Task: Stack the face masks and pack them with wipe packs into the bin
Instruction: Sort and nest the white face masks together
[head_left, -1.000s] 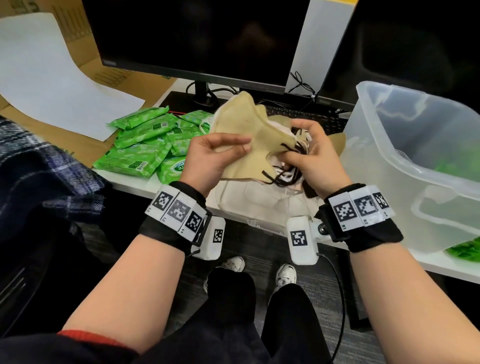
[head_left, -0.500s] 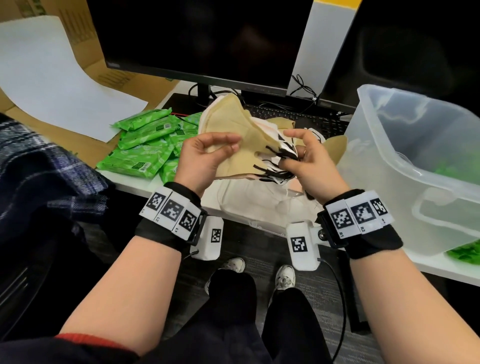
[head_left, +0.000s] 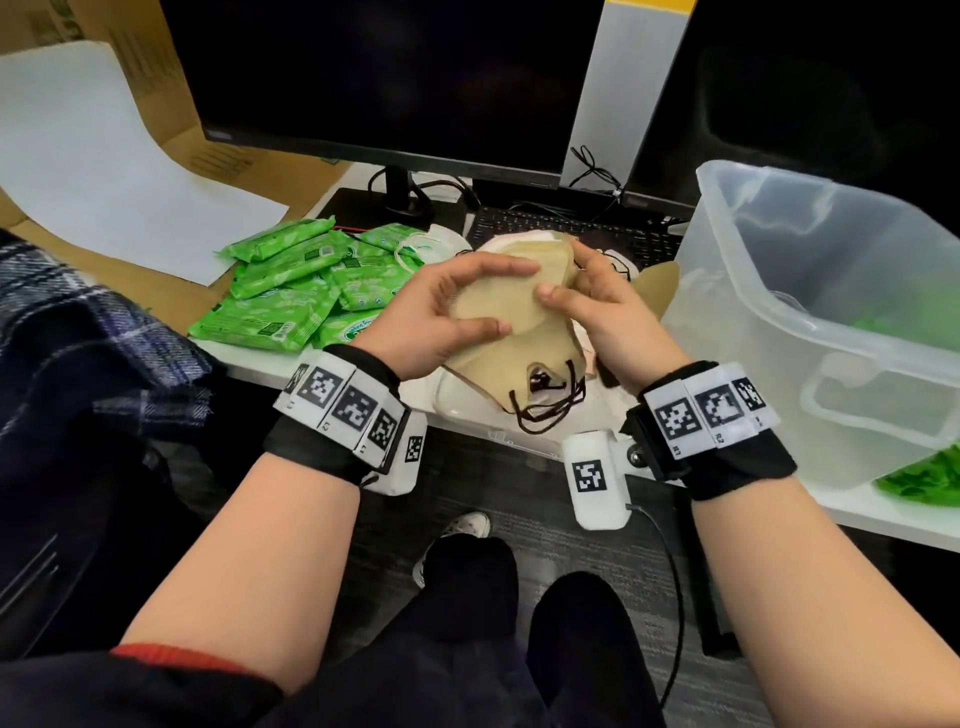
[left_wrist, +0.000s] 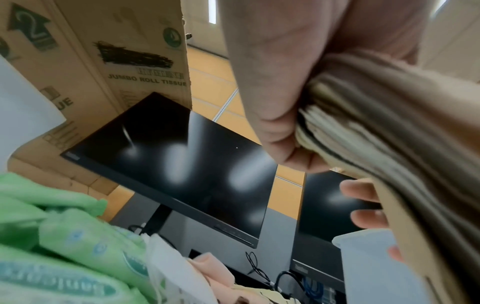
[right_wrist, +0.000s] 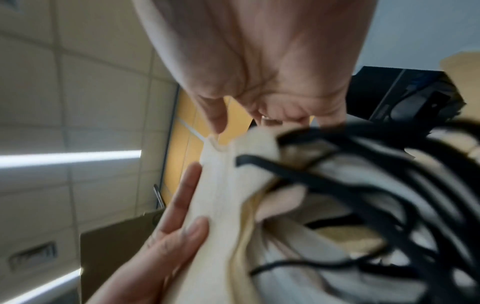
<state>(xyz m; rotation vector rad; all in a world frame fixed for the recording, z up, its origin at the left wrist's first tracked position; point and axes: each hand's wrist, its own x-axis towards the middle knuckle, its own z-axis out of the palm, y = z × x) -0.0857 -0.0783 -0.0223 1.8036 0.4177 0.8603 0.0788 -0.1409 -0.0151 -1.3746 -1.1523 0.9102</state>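
Translucent plastic bin (head_left: 810, 291) on desk at right; green wipe packs (head_left: 291, 296) piled at left. Between them, above desk edge: left hand (head_left: 431, 322) and right hand (head_left: 608, 312) both clasp tan face-mask stack (head_left: 498, 312), dark ear loops (head_left: 545, 405) dangling.

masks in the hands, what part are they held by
Both hands hold the stack of tan face masks: left hand on its left edge, right hand on its right edge.

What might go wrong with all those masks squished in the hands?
The black ear loops dangle loose under the mask stack, so they might tangle or catch on the bin rim. The left hand and right hand only squeeze the stack's sides, so inner masks might slip out.
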